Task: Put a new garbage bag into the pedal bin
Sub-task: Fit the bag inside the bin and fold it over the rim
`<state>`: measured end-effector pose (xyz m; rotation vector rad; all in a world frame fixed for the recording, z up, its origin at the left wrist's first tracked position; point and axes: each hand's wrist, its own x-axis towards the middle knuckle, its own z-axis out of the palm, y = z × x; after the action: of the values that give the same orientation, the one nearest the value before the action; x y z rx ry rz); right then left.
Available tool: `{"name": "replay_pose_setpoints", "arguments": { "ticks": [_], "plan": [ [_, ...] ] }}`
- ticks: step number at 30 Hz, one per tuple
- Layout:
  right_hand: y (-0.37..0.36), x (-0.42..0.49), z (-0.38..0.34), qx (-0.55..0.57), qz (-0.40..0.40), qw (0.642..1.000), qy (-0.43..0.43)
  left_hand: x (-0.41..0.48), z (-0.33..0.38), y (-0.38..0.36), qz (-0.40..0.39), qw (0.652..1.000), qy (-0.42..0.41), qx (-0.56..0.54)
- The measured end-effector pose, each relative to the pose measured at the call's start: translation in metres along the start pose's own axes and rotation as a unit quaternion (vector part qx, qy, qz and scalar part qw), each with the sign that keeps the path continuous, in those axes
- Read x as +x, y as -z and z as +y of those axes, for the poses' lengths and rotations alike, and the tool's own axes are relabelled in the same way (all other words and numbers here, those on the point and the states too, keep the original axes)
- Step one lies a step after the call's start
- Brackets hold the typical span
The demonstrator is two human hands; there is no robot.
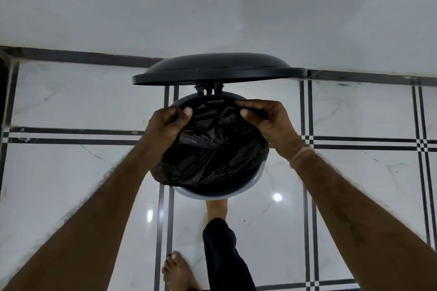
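Note:
A round pedal bin stands on the tiled floor against the wall, its black lid raised up behind it. A black garbage bag lies crumpled over the bin's mouth and covers most of the opening. My left hand pinches the bag's edge at the back left of the rim. My right hand pinches the edge at the back right. A bare foot rests at the bin's front base, where the pedal is hidden.
White marble floor tiles with dark stripe borders surround the bin. A plain white wall rises right behind it. My other bare foot stands on the floor at the bottom centre.

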<state>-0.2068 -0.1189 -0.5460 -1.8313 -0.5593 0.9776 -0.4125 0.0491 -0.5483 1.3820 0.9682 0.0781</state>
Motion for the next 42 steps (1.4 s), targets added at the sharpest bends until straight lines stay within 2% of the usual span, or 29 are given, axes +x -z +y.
{"name": "replay_pose_setpoints", "arguments": {
  "ticks": [2, 4, 7, 14, 20, 25, 30, 35, 39, 42],
  "plan": [
    [0.0, 0.003, 0.002, -0.006, 0.017, 1.0, -0.01, 0.0, -0.001, 0.005, 0.008, 0.993, 0.034, -0.115],
    [0.002, 0.004, 0.002, 0.011, 0.017, 1.0, -0.013, 0.001, -0.005, 0.014, -0.007, 0.97, 0.081, -0.228],
    [0.008, 0.003, -0.001, 0.053, -0.033, 0.998, -0.02, 0.001, -0.011, 0.025, -0.037, 0.953, 0.089, -0.287],
    [0.018, 0.002, -0.007, 0.041, -0.134, 0.989, -0.041, 0.006, -0.016, 0.031, 0.014, 0.951, 0.089, -0.294],
    [0.015, -0.002, -0.006, 0.054, -0.064, 0.996, -0.038, 0.004, -0.01, 0.032, -0.015, 0.965, 0.086, -0.249],
    [0.001, 0.008, 0.007, 0.04, -0.025, 0.998, -0.033, 0.016, -0.017, 0.028, 0.027, 0.992, 0.021, -0.121],
    [-0.008, 0.024, 0.015, -0.001, 0.024, 0.999, -0.033, 0.042, -0.017, 0.02, 0.072, 0.997, -0.017, -0.032],
    [-0.004, 0.052, 0.026, -0.07, 0.028, 0.994, -0.085, 0.068, -0.017, 0.024, 0.069, 0.995, 0.06, -0.038],
    [0.007, 0.053, 0.021, -0.023, 0.03, 0.991, -0.131, 0.072, -0.025, 0.034, 0.087, 0.972, 0.182, -0.117],
    [0.016, 0.044, 0.024, 0.003, 0.013, 0.99, -0.143, 0.06, -0.039, 0.039, 0.096, 0.956, 0.237, -0.147]
  ]
}}
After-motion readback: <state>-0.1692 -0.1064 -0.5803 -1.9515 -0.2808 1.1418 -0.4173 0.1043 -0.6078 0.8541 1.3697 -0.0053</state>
